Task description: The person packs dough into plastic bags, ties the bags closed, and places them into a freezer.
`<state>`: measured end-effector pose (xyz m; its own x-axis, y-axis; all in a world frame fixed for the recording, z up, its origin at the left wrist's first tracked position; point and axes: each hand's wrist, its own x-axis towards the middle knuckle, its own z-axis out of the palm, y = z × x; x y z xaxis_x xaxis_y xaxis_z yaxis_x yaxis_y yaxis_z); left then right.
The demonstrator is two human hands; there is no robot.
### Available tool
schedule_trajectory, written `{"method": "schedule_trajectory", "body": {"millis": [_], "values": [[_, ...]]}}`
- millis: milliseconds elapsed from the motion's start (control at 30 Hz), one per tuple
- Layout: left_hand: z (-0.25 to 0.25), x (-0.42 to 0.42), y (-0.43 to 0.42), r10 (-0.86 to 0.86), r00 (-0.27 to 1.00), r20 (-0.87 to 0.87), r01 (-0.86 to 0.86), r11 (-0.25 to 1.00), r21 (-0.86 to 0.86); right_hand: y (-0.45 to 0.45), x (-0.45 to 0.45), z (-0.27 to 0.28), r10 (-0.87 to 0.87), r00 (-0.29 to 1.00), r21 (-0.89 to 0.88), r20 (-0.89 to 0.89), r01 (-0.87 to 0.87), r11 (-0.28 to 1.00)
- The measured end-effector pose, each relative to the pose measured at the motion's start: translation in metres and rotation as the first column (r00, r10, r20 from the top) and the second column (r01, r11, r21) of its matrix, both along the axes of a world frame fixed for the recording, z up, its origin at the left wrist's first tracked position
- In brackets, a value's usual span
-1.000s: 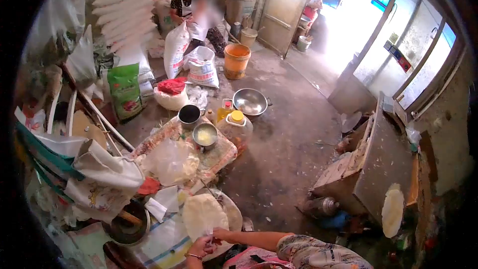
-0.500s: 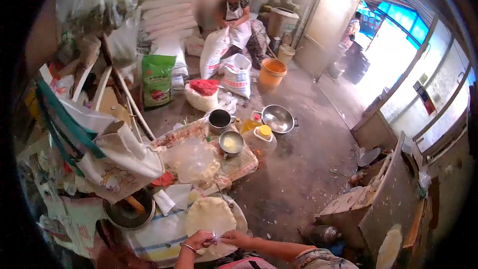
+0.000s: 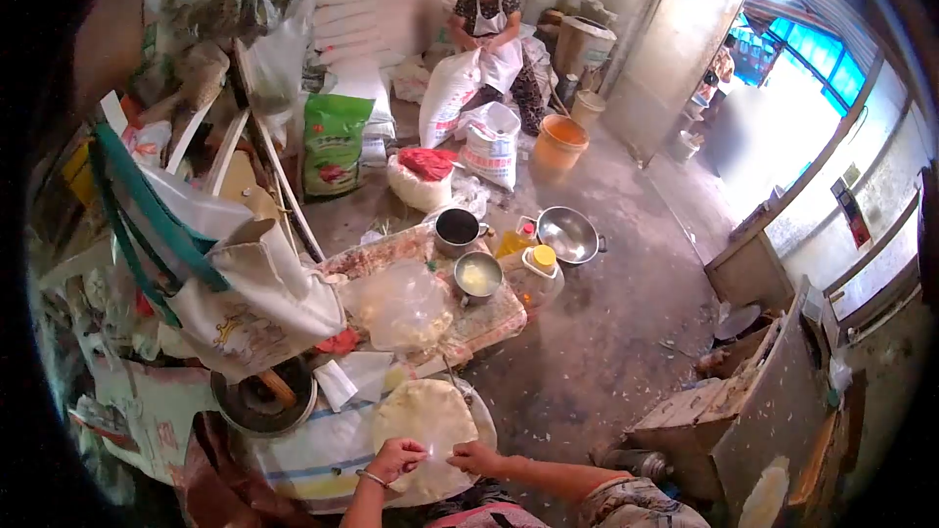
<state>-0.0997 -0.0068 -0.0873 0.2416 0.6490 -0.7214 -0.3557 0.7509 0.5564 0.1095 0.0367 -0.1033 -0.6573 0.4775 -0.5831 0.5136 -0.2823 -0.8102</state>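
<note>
"What's left of your left hand (image 3: 399, 460)?"
"A pan (image 3: 235, 413)."
"And the dough (image 3: 421, 411)?"
"Just ahead of both your hands."
"Your right hand (image 3: 475, 460)?"
"Apart from your left, by the dough's near right edge. Both hands' fingers are curled; I can't tell whether they're clamped on anything."

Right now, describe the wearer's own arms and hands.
The left hand and right hand are gloveless. A thin, pale bracelet circles the left wrist. The right sleeve is pale with a dark pattern, ending near the elbow; no left sleeve shows.
</note>
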Motion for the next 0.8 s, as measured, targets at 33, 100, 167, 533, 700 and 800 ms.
{"method": "schedule_trajectory", "body": {"millis": [33, 100, 167, 533, 700, 800], "values": [[-0.002, -0.001, -0.001, 0.004, 1.0, 0.0, -0.004, 1.0, -0.001, 0.0, 0.0, -0.004, 0.004, 1.0, -0.001, 0.0, -0.004, 1.0], [-0.009, -0.001, -0.001, -0.011, 0.999, -0.046, 0.012, 1.0, 0.021, -0.003, 0.002, -0.019, 0.002, 0.999, 0.012, -0.037, -0.001, 1.0], [-0.011, -0.002, -0.003, -0.023, 0.997, -0.079, 0.026, 0.999, 0.046, -0.006, 0.005, -0.035, 0.003, 0.999, 0.054, -0.054, 0.0, 0.999], [-0.042, -0.011, -0.003, -0.027, 0.936, -0.352, 0.092, 0.981, 0.168, 0.011, 0.022, -0.044, 0.017, 0.999, 0.043, -0.034, -0.016, 0.999], [-0.072, -0.029, -0.002, 0.083, 0.617, -0.783, 0.404, 0.82, 0.406, 0.023, 0.034, -0.057, 0.042, 0.999, 0.198, 0.033, -0.048, 0.979], [-0.087, -0.04, -0.002, 0.035, 0.405, -0.914, 0.53, 0.805, 0.266, 0.031, 0.048, -0.088, 0.089, 0.987, 0.437, 0.135, -0.14, 0.889]]}}
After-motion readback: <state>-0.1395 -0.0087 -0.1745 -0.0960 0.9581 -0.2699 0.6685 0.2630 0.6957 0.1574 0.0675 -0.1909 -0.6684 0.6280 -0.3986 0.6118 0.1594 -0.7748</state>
